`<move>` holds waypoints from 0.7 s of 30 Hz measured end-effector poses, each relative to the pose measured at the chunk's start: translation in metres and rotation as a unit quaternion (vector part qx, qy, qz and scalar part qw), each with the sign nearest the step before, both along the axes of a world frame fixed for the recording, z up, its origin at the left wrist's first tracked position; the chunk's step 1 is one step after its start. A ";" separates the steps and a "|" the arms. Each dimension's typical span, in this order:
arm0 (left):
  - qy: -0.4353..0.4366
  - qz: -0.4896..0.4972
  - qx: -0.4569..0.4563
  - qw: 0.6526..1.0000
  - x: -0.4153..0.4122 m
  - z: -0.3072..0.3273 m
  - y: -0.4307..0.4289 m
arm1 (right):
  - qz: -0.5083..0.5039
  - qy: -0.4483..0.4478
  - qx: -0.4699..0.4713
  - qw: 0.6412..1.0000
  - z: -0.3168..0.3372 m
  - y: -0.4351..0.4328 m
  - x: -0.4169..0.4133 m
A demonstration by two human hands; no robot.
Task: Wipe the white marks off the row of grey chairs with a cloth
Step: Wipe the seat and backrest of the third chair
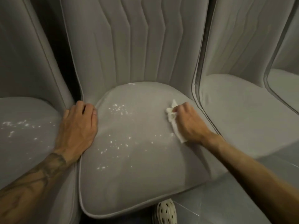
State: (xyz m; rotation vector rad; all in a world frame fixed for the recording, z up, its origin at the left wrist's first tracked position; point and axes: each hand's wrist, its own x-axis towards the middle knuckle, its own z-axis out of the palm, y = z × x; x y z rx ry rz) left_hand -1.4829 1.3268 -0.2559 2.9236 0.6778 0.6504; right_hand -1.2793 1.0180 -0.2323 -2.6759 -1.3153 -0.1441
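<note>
A grey padded chair [145, 183] fills the middle of the view, its seat speckled with white marks [119, 109] near the back left and more white specks [116, 147] across the middle. My right hand [187, 122] grips a crumpled white cloth [174, 120] and presses it onto the seat's right side. My left hand [77, 126] rests on the seat's left edge, its fingers curled over into the gap beside the left chair [24, 143]. That left chair's seat also carries white marks [16, 125].
A third grey chair [239, 113] stands to the right, its seat without visible marks, and part of another chair [284, 81] shows at the far right edge. Grey tiled floor [226, 199] lies below, with a perforated white shoe [165, 212] at the bottom.
</note>
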 end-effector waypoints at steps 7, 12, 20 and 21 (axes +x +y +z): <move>-0.012 0.001 0.007 1.000 0.003 -0.001 0.000 | -0.070 -0.014 -0.020 0.997 -0.008 0.024 -0.016; -0.024 -0.007 0.013 1.000 0.000 -0.003 0.001 | -0.016 -0.006 0.015 1.000 0.001 0.008 -0.023; -0.013 -0.002 0.005 1.000 0.001 -0.001 0.000 | -0.057 -0.016 -0.002 0.998 -0.003 0.014 -0.048; -0.015 -0.003 0.001 1.000 0.002 -0.002 0.001 | -0.011 0.001 0.017 1.000 -0.005 0.021 -0.060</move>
